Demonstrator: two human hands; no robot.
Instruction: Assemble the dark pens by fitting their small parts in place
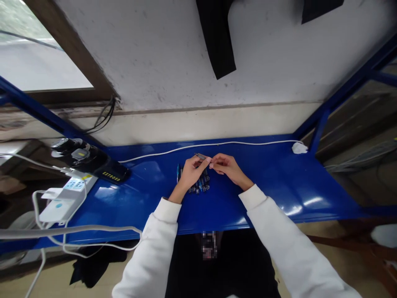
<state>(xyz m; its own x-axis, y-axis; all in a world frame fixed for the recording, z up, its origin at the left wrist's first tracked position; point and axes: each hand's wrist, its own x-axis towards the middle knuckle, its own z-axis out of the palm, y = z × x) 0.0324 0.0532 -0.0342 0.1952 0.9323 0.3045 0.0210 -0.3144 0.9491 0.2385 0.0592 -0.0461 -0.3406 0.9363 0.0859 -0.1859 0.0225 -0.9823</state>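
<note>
My left hand [191, 173] is closed around a slim grey pen [200, 156], whose one end sticks out above the fingers. Close beside it, my right hand [228, 169] is pinched, its fingertips almost meeting my left thumb. What those right fingers hold is too small to make out. Several dark and blue pens [198, 189] lie side by side on the blue table [217, 211], partly hidden under my left hand. A brighter blue pen [178, 173] lies at the left of the group.
To the left lie a black device with yellow lettering [108, 170] and a white power strip [66, 194] with looping white cables. A white cord [192, 146] runs along the table's back to a crumpled white item [299, 147]. Blue frame posts [319, 128] rise at the sides.
</note>
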